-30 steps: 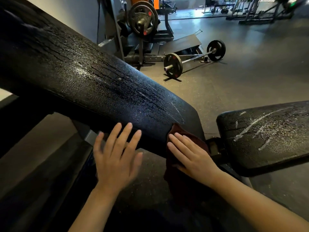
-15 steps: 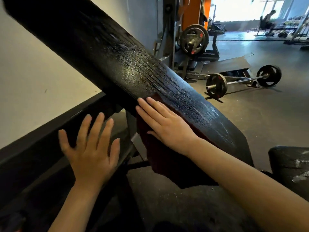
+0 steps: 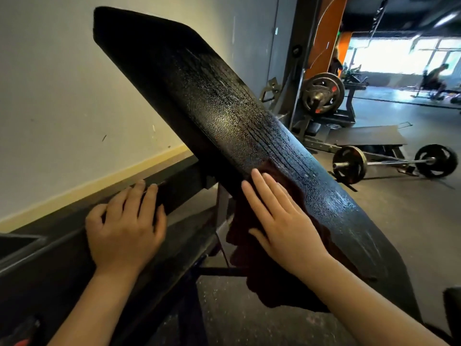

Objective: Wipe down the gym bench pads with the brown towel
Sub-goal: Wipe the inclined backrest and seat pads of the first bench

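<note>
Now the right hand sits further up the inclined back pad than it did a second ago, when it was down by the pad's lower corner near the seat; its fingers lie straight and flat, pressing the brown towel against the near edge of the pad. The towel hangs below the palm in a dark fold, while a small strip of it shows past the fingertips on the wet, beaded surface. The left hand has changed too: earlier it hovered spread in the air, and now its fingers are bent over the dark rail along the wall, though whether it truly grips the rail or only rests on it I can't tell from this angle, since the fingertips fold out of sight. The view has swung upward, so the whole top end of the pad is visible against the pale wall, and the seat pad is cut down to a sliver at the lower right corner. The bench's frame under the pad is mostly lost in shadow. Behind, a barbell lies on the floor and a loaded plate machine stands beside an orange column; a person far back by the bright windows is too blurred to make out.
</note>
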### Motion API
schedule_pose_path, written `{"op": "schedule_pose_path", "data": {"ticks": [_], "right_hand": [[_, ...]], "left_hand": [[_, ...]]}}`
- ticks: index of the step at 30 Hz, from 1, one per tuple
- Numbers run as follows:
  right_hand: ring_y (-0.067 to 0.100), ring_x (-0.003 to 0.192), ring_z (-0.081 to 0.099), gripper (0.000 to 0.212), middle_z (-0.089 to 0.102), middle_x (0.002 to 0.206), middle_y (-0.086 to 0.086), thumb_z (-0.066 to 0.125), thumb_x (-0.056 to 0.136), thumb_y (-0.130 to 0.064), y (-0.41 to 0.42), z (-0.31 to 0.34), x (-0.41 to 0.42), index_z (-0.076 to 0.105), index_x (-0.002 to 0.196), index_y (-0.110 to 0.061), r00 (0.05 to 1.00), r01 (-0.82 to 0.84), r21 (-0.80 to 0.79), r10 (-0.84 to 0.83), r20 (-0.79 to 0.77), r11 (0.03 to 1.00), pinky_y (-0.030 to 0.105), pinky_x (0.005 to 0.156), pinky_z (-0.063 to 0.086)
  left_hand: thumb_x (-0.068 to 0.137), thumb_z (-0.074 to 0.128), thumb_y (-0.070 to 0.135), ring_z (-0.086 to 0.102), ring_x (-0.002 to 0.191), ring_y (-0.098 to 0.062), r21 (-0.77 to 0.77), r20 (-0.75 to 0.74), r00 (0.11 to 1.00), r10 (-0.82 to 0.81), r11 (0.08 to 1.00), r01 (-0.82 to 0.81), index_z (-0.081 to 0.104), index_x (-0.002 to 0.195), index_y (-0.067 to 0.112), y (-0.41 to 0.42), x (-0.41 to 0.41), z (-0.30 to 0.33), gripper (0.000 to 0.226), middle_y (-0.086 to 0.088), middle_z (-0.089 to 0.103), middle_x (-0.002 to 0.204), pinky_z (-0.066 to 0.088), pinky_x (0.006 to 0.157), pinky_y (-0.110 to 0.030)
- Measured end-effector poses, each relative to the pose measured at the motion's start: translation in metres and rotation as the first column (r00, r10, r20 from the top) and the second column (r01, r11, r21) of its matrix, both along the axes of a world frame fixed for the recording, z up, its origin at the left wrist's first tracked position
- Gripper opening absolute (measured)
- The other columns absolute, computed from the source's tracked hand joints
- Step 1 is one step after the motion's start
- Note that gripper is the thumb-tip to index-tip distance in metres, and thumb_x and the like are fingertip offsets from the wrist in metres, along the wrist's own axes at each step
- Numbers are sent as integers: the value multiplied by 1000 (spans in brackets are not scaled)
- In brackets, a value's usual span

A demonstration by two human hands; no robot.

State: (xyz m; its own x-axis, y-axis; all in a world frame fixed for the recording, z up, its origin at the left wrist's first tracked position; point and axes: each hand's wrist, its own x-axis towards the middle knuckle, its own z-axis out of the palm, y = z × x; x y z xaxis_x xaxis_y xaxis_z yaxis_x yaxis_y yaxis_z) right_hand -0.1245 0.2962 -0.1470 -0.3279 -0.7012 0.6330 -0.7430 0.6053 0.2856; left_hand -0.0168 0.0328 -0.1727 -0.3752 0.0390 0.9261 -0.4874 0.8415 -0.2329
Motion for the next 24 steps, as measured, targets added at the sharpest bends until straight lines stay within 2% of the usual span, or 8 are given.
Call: {"op": "schedule_pose_path", "data": {"ticks": [2, 4, 9, 11, 13, 16, 19, 24], "right_hand": [[35, 144, 29, 107, 24, 160, 17, 84, 66, -31, 16, -12, 4, 26, 153, -8, 998, 55, 87, -54, -22, 995, 47, 118, 26], [36, 144, 30, 105, 24, 159, 18, 82, 69, -34, 15, -9, -2, 25, 153, -8, 997, 62, 124, -58, -41, 990, 47, 116, 26], [33, 147, 27, 71, 23, 161, 16, 52, 94, -33, -32, 26, -20, 24, 154, -8, 997, -62, 58, 64, -34, 996, 46, 118, 30], [35, 147, 27, 71, 24, 160, 18, 56, 93, -28, -66, 46, -28, 27, 154, -5, 997, -74, 38, 75, -18, 997, 47, 118, 29], [37, 148, 23, 74, 21, 161, 18, 60, 93, -25, -103, 73, -32, 24, 154, -4, 997, -68, 36, 69, -37, 997, 46, 120, 22], [33, 152, 5, 70, 1, 165, 15, 46, 102, -26, -155, 110, -41, 6, 157, -7, 996, -39, 75, 45, -75, 996, 39, 122, 4], [31, 152, 0, 69, -6, 165, 13, 40, 105, -28, -186, 130, -43, -1, 157, -9, 998, -12, 67, 16, -67, 998, 39, 123, 3], [28, 153, 1, 79, -2, 166, 9, 53, 99, -25, -168, 122, -36, 3, 158, -9, 998, -69, 76, 69, 5, 995, 33, 120, -3]], "left_hand": [[98, 52, 31, 67, 101, -30, -27, -4, 1000, 3, 1000, -3, 67, 123, 8, -1, -3, -2, 36, -12, 70, 120, 37, 79, -40], [98, 52, 31, 67, 103, -30, -47, 14, 1000, -4, 999, 5, 67, 123, 7, -1, -3, -2, 38, -14, 70, 120, 38, 80, -40], [97, 51, 32, 67, 107, -32, -43, 71, 997, -11, 999, 14, 66, 126, 7, -4, 1, -4, 42, -17, 67, 124, 38, 82, -42], [96, 51, 33, 66, 107, -32, -44, 64, 998, -10, 999, 13, 67, 125, 7, -3, 1, -5, 42, -17, 67, 124, 37, 82, -42], [95, 51, 33, 67, 106, -33, -49, 58, 998, -12, 999, 15, 68, 124, 8, -3, 0, -3, 42, -17, 68, 123, 36, 82, -42], [94, 52, 35, 64, 107, -32, -82, 62, 998, 11, 997, -6, 69, 123, 11, -3, -3, -4, 41, -16, 68, 124, 36, 81, -40], [94, 53, 35, 66, 107, -30, -89, 56, 998, -2, 996, 7, 72, 120, 12, -5, -3, -7, 39, -14, 69, 123, 37, 81, -40], [95, 50, 33, 66, 108, -30, -55, 54, 998, -9, 998, 12, 72, 120, 12, -6, -1, -4, 39, -14, 69, 124, 38, 82, -40]]}}
